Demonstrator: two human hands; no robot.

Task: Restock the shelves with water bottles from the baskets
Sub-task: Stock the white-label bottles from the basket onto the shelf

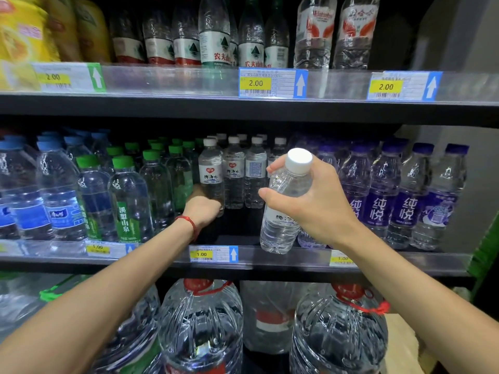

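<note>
The left hand (203,209) reaches into the middle shelf (270,261). Its fingers are curled round the base of the front-left bottle (211,171) of the white-capped row (244,168). That bottle stands upright on the shelf, with bare shelf floor in front of the row. A red cord (189,222) sits on the left wrist.

The right hand (316,203) grips the held bottle (280,211), also white-capped, round its shoulder, thumb on the near side. The held bottle is tilted, cap toward the upper right, and sits out in front of the row. Its base overlaps the shelf's clear front rail. We cannot tell whether it touches the rail.

We record green-capped bottles (129,201) directly left of the white-capped row, blue-capped bottles (56,190) further left, and purple-capped bottles (378,190) to the right. A price tag marked 1.00 (213,254) is fixed to the rail between the two hands. The upper shelf (189,103) carries taller bottles. Large red-capped jugs (201,327) stand below.
</note>
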